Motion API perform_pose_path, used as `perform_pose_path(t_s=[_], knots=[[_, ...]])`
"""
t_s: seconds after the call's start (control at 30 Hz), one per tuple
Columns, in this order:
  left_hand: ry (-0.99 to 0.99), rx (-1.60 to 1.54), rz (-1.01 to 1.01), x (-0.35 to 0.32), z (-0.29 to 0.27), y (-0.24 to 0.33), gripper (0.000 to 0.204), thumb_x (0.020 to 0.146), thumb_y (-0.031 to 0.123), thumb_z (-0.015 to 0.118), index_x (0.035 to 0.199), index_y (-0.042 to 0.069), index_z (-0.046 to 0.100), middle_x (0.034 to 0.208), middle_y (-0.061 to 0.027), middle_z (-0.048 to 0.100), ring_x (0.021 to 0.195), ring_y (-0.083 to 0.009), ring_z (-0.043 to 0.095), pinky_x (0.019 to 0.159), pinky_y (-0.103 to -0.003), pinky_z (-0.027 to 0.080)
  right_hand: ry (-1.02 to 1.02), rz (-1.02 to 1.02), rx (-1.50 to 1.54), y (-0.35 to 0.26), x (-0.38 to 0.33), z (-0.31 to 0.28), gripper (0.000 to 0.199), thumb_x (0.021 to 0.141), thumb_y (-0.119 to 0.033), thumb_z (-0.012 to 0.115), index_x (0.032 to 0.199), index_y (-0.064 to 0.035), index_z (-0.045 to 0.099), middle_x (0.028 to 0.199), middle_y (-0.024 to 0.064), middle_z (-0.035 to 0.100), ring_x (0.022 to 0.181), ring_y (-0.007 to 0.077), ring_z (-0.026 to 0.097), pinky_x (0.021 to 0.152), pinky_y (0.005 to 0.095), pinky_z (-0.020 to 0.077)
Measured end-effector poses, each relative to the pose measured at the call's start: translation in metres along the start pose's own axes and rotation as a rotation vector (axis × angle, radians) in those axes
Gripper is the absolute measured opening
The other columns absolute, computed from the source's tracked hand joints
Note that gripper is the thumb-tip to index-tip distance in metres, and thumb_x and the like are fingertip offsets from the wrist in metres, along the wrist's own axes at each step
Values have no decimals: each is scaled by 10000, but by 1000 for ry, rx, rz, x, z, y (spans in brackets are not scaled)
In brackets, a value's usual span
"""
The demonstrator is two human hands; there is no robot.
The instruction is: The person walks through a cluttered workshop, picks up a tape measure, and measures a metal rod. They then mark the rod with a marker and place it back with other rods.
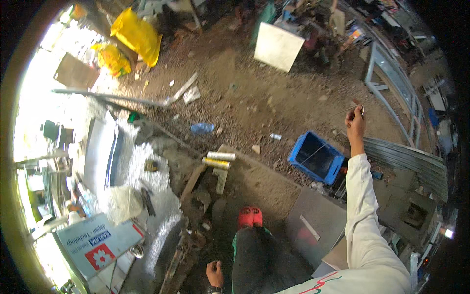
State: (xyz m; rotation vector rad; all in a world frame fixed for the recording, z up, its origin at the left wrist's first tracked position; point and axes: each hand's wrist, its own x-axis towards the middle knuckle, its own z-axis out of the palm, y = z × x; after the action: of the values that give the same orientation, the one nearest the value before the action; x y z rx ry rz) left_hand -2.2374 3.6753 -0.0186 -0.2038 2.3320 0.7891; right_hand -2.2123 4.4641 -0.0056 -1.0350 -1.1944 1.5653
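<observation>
Head: blue crate, dark inside

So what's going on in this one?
The person's right hand is stretched forward, pinching a thin, stick-like object whose material is too small to make out. The left hand hangs low, seemingly empty. A blue rectangular plastic crate sits left of the outstretched arm.

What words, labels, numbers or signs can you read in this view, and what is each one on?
Pale panel, lower left: large printed lettering and a dark blue label, legible but not copied out here; also a white flower sign on red.
Patterned yellow bag: any lettering is too blurred to read.
White top: red and green strokes, not readable as words.
</observation>
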Motion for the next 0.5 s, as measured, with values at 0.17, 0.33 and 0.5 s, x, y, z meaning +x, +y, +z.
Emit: perform_pose_path(t_s=[0.17, 0.33, 0.5], knots=[[24, 16, 307, 21, 17, 147, 268, 943, 251, 705, 988, -12, 677, 955, -100, 632, 913, -240, 618, 860, -372, 493, 248, -67, 107, -138, 0, -11, 325, 1043, -393, 533, 908, -101, 576, 654, 25, 568, 448, 104, 426, 406, 260, 321], [77, 91, 893, 95, 46, 408, 505, 822, 194, 796, 1260, 50, 590, 1299, -193, 481, 1207, -396, 504, 982, -494, 453, -113, -129, 558, -231, -8, -25, 337, 1030, -422, 538, 1004, -96, 621, 669, 10, 538, 457, 91, 371, 382, 213, 298], [-87, 269, 1435, 97, 109, 677, 726, 789, 247, 817, 1419, 88, 494, 1456, -206, 442, 1347, -411, 412, 1137, -501, 329, -52, -93, 797, -277, 7, -44, 356, 1088, -341, 402, 1107, -66, 628, 634, 28, 486, 457, 71, 334, 335, 207, 294]])
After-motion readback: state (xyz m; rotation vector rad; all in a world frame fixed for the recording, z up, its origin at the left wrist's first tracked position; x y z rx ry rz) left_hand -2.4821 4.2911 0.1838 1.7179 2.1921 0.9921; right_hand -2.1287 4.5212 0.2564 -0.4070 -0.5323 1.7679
